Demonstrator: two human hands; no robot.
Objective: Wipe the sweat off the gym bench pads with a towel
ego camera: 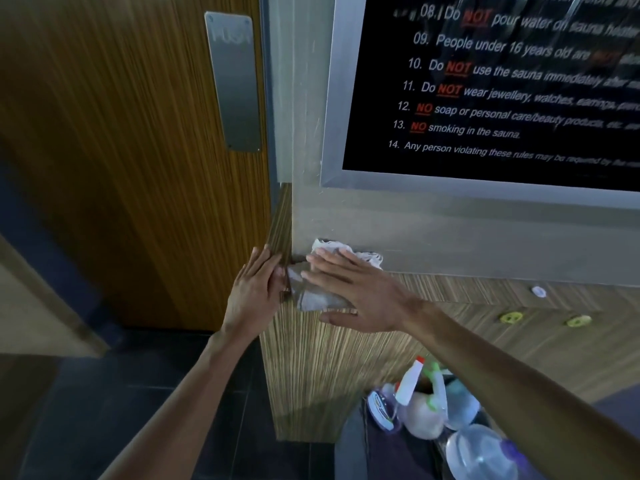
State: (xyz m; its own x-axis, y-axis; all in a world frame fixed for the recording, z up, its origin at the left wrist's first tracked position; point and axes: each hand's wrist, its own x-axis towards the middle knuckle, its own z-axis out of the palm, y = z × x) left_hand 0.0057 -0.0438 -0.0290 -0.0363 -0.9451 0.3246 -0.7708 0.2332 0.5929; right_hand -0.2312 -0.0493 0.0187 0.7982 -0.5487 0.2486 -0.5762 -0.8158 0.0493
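Observation:
A crumpled white towel (320, 295) lies against the corner of a wood-grain wall panel (311, 368), just under a grey ledge. My right hand (356, 289) presses flat on the towel with its fingers spread. My left hand (254, 292) rests flat on the corner's other face beside the door, its fingertips touching the towel's edge. No gym bench pad is in view.
A wooden door (121, 161) with a metal push plate (235, 81) stands at left. A framed black sauna rules sign (502, 81) hangs above. Several spray bottles (426, 400) sit in a dark container at lower right. Dark tiled floor (138, 393) lies below.

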